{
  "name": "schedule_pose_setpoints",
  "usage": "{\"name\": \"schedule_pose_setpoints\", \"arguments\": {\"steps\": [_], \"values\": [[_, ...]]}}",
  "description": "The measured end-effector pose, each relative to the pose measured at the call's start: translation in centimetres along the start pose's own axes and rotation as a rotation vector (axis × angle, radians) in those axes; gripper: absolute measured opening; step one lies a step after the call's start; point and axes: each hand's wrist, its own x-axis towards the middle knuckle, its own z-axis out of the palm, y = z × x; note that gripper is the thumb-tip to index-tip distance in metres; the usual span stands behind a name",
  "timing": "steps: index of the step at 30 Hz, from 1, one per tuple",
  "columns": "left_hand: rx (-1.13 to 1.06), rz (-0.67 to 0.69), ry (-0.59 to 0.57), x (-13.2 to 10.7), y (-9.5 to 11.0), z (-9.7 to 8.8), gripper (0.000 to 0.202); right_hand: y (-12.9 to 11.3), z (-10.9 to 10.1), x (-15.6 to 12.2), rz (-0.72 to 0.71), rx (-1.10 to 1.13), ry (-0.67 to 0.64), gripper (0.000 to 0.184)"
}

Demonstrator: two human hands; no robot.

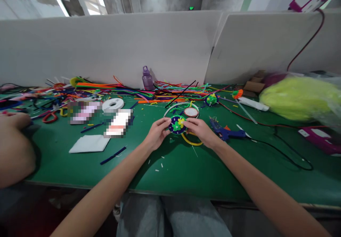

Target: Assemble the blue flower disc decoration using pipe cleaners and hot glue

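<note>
Between my two hands is a round dark blue disc (pixel 174 129) decorated with a green and a yellow flower. My left hand (pixel 157 133) pinches its left edge, and my right hand (pixel 199 130) grips the right side by the yellow flower. Just behind lies a ring (pixel 170 109), pale along its top, with a small white round piece (pixel 191 112) inside. A yellow curved length (pixel 192 143) shows below my right hand. Farther back sits a similar blue disc with green and yellow flowers (pixel 212 99).
A blue glue gun (pixel 229 133) with a black cord lies to the right. Several coloured pipe cleaners (pixel 112 89) spread along the back near a purple bottle (pixel 147 79). Red-handled scissors (pixel 50 117), a white spool (pixel 113 104) and another person's arm (pixel 16 148) are at left.
</note>
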Motion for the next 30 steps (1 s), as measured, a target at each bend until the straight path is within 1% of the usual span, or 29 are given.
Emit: {"name": "schedule_pose_setpoints", "arguments": {"steps": [5,11,21,30], "values": [[-0.014,-0.007,-0.021,-0.12,-0.03,0.08,0.018,0.14,-0.18,-0.13,0.007,0.096,-0.048,0.028],[0.015,0.027,-0.040,-0.24,0.00,0.11,0.018,0.17,-0.36,-0.17,0.025,0.140,-0.077,0.026],[-0.011,0.023,-0.014,-0.11,-0.08,0.28,0.019,0.18,-0.31,-0.11,0.029,0.145,-0.073,0.026],[0.008,0.027,-0.014,-0.10,-0.14,0.15,0.020,0.19,-0.26,-0.16,0.016,0.101,-0.060,0.028]]}}
